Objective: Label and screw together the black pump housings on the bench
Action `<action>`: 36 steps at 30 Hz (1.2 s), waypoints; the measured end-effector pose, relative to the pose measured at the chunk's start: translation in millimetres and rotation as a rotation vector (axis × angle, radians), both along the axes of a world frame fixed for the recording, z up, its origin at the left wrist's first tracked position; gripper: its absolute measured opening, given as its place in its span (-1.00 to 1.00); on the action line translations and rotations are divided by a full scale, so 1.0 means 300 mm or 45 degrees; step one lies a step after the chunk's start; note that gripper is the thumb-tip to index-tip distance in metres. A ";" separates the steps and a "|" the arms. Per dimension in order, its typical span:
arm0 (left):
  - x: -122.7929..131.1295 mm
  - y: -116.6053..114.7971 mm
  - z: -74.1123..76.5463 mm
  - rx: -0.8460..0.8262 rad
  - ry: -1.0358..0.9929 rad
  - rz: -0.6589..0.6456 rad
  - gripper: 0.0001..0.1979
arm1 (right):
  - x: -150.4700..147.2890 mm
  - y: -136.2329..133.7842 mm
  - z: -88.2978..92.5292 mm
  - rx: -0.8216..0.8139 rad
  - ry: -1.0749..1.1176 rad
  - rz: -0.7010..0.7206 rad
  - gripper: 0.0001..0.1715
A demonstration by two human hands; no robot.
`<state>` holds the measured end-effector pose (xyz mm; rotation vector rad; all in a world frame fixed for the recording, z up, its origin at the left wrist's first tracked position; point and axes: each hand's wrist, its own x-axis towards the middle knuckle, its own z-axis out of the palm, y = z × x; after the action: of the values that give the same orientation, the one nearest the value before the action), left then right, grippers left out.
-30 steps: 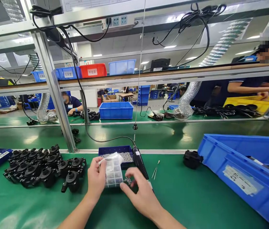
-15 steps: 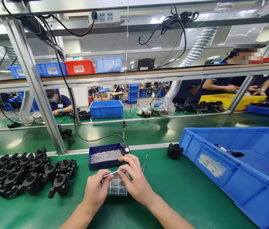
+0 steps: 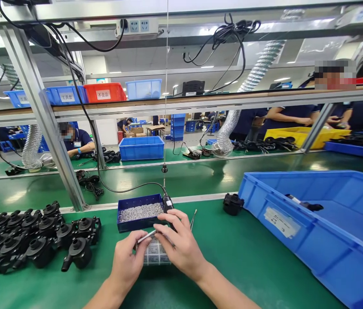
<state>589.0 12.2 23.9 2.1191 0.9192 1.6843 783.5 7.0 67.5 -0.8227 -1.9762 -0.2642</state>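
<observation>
Both of my hands are at a small roll of grey labels (image 3: 156, 253) marked off by pale grid lines. My left hand (image 3: 129, 257) is closed, with thumb and index finger pinching the left end of its thin upper edge. My right hand (image 3: 181, 244) pinches the same edge further right, its other fingers raised and apart. My fingers cover part of the roll. Just behind, a dark blue box (image 3: 126, 225) holds many small silver screws (image 3: 141, 211). A black corded tool, probably an electric screwdriver (image 3: 167, 202), hangs beside the box, partly hidden by my right hand.
Rows of black pump-like housings (image 3: 39, 251) stand at left. One more black housing (image 3: 233, 204) sits beside a large blue bin (image 3: 297, 240) at right. Thin metal rods (image 3: 193, 218) lie behind my right hand. A metal post (image 3: 47, 116) rises at left. Co-workers sit beyond.
The view has shifted slightly left across the scene. My right fingers have lifted and tilted the roll's upper edge a little; both hands keep their pinch.
</observation>
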 end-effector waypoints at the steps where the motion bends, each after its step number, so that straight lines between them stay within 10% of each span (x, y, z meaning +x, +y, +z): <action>1: 0.000 0.000 -0.002 0.017 -0.005 0.005 -0.91 | 0.000 0.002 -0.002 -0.027 0.020 0.015 -0.72; 24: 0.012 -0.005 -0.024 -0.141 -0.175 0.052 -0.97 | 0.008 0.004 0.001 0.108 0.013 0.049 -0.69; 33: -0.003 0.003 -0.044 -0.563 -0.301 0.061 -0.62 | -0.001 -0.016 0.002 0.090 0.029 0.246 -0.73; 36: -0.048 0.051 -0.057 -0.679 -0.349 0.163 -0.51 | 0.078 0.051 0.003 0.072 0.138 0.012 -0.82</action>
<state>574.7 27.7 6.7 1.4726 1.2633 1.5161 806.9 22.4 68.3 -0.7753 -1.8629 -0.2635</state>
